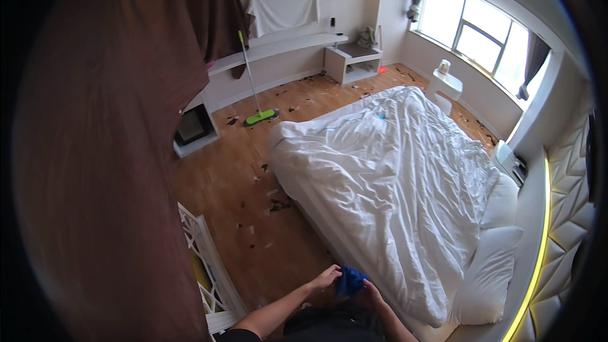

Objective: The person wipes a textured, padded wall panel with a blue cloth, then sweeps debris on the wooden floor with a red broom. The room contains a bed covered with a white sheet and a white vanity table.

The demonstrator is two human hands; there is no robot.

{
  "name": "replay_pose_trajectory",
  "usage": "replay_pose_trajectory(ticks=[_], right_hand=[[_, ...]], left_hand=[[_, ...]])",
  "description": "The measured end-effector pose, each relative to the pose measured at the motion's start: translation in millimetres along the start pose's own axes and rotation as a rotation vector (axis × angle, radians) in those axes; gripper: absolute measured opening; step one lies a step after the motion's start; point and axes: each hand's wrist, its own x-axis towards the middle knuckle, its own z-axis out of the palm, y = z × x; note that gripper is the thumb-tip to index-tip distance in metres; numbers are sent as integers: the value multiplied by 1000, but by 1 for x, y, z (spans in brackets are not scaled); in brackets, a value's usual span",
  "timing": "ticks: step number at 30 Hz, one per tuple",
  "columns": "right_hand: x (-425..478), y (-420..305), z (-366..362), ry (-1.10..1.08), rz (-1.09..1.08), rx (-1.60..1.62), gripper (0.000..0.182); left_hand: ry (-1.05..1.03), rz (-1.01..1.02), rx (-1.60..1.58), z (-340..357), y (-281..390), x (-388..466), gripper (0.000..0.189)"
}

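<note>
Low in the picture, my left hand (327, 277) pinches the left edge of a crumpled blue cloth (351, 281). My right hand (372, 293) grips the same cloth at its lower right, with part of the hand in shade. Both hands are in front of my body, just left of the bed's near side. On the bed lies a rumpled white duvet (380, 175), with white pillows (489, 275) at its right end. A broom (260, 116) with a green head stands upright on the floor, its handle against the white wall shelf (285, 47).
Dark and pale scraps (279, 205) litter the wooden floor (228, 175). A large brown cloth (109, 152) hangs on the left, beside a white lattice panel (209, 256). Small white tables (447, 84) stand beyond the bed near the window (479, 33).
</note>
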Motion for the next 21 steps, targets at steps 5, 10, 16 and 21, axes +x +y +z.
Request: replay_pose_trajectory(ticks=[5, 10, 16, 21], right_hand=[[94, -31, -23, 282, -176, -332, 29], [199, -84, 15, 376, -40, -335, 22], [349, -164, 100, 201, -125, -537, 17], [450, -219, 185, 45, -212, -633, 18]], left_hand=[[99, -100, 77, -36, 62, 27, 26], [624, 204, 595, -155, 85, 4, 27], [1554, -352, 71, -288, -18, -165, 16], [768, -648, 759, -252, -112, -257, 22]])
